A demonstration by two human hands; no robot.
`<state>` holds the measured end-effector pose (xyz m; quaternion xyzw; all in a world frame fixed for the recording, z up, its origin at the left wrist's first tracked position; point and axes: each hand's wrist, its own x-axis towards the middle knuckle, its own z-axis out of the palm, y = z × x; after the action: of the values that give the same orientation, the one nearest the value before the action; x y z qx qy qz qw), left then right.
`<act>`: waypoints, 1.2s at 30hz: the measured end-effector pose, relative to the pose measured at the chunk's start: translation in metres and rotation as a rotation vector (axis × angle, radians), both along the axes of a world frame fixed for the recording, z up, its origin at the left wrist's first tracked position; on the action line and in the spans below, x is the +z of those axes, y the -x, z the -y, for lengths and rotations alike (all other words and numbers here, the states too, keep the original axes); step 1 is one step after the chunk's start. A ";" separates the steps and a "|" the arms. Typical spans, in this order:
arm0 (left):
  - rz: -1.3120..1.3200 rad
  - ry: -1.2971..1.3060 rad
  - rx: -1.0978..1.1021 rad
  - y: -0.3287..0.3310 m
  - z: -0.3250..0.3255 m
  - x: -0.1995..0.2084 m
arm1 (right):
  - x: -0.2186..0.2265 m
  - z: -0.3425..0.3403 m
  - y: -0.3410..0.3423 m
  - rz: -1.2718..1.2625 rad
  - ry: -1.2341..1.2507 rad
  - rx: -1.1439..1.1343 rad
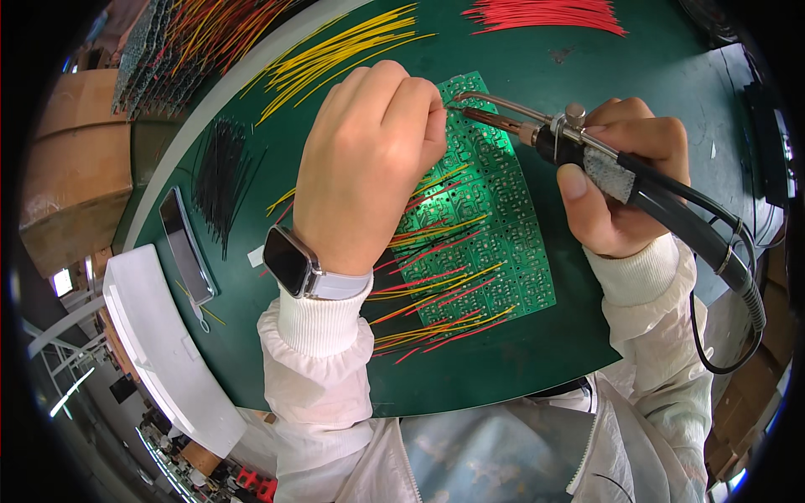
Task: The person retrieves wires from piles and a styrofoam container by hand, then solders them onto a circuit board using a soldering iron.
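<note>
My right hand (633, 172) is closed around a soldering iron (587, 159) with a thin metal feed tube clamped along it. Its tip touches down near the top of a green circuit board panel (524, 243). At the board's upper left edge my left hand (369, 138) is closed in a pinch, its fingertips close to the iron's tip. What looks like a thin dark wire shows between them; the fingers mostly hide it. Red, yellow and black wires (444, 293) stick out in rows along the board's left and lower parts.
Loose yellow wires (335, 54), red wires (545, 15) and black wires (222, 180) lie in bundles on the green table mat (520, 360). A phone (186, 243) lies at the left. The iron's cable (746, 285) loops down at the right. Stacked wired boards (159, 59) stand at the far left.
</note>
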<state>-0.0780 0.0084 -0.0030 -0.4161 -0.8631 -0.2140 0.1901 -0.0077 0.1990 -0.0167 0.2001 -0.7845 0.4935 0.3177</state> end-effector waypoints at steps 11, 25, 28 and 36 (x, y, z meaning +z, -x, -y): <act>-0.003 0.003 0.016 -0.001 0.001 -0.001 | 0.000 0.001 -0.001 -0.002 -0.007 -0.004; -0.011 -0.010 0.011 0.000 0.001 0.000 | 0.002 0.001 -0.003 0.064 0.145 -0.015; -0.046 -0.007 -0.013 0.000 0.001 0.005 | 0.001 -0.006 0.001 -0.055 0.164 0.083; -0.102 0.094 0.065 -0.006 0.007 0.013 | 0.001 -0.012 -0.007 -0.031 0.199 -0.191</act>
<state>-0.0718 0.0010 0.0103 -0.4069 -0.8744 -0.1454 0.2208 -0.0005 0.2110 -0.0153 0.0996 -0.7423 0.5331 0.3935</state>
